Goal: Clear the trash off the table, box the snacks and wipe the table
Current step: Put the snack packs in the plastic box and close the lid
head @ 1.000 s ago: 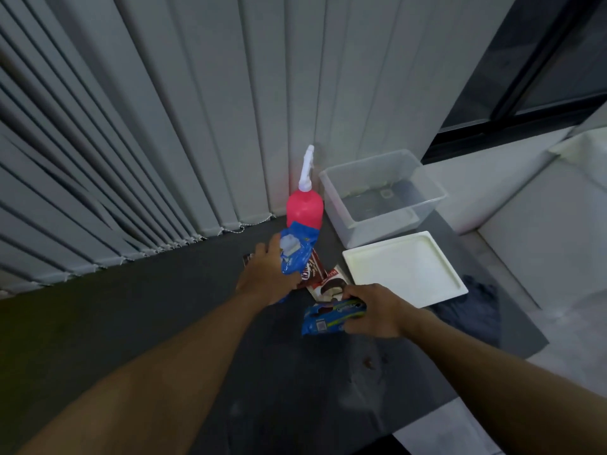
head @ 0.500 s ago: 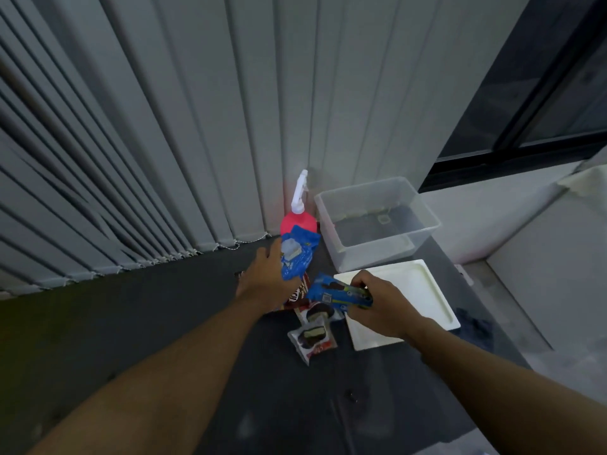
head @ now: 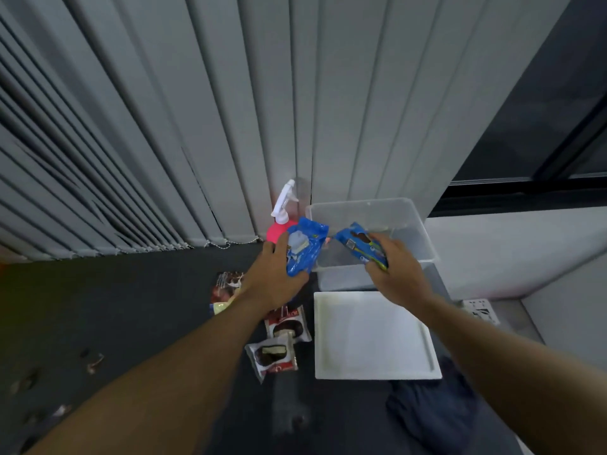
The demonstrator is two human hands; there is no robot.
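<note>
**A:** What is your left hand doing?

**B:** Your left hand (head: pixel 272 280) grasps a blue flap-top pack (head: pixel 303 249), with the thumb on its front and the fingers wrapped behind. You hold it up off the table (head: pixel 131 307), just beside the left wall of the clear box (head: pixel 423 247). It is in front of the pink spray bottle (head: pixel 274 233).

**A:** And your right?

**B:** Your right hand (head: pixel 397 274) is clenched round the near end of a blue snack packet (head: pixel 356 244). The packet is tilted, and its far end is over the open top of the clear box. I cannot tell whether it touches the box.

**A:** Where does the box stand?

**B:** It stands toward the far right corner of the table, close to the blinds (head: pixel 164 126). The spray bottle is at its left side. A white lid (head: pixel 371 336) lies flat just in front of the box, along the right edge. A dark cloth (head: pixel 427 412) is bunched by the lid's near right corner.

**A:** Which snacks are left on the table?

**B:** Two brown-and-white packets (head: pixel 279 339) lie overlapping between your left forearm and the lid, around the middle of the table. A third packet (head: pixel 226 285) lies on the other side of your left wrist, partly hidden by your arm. Small scraps (head: pixel 92 361) are scattered toward the near left corner.
</note>
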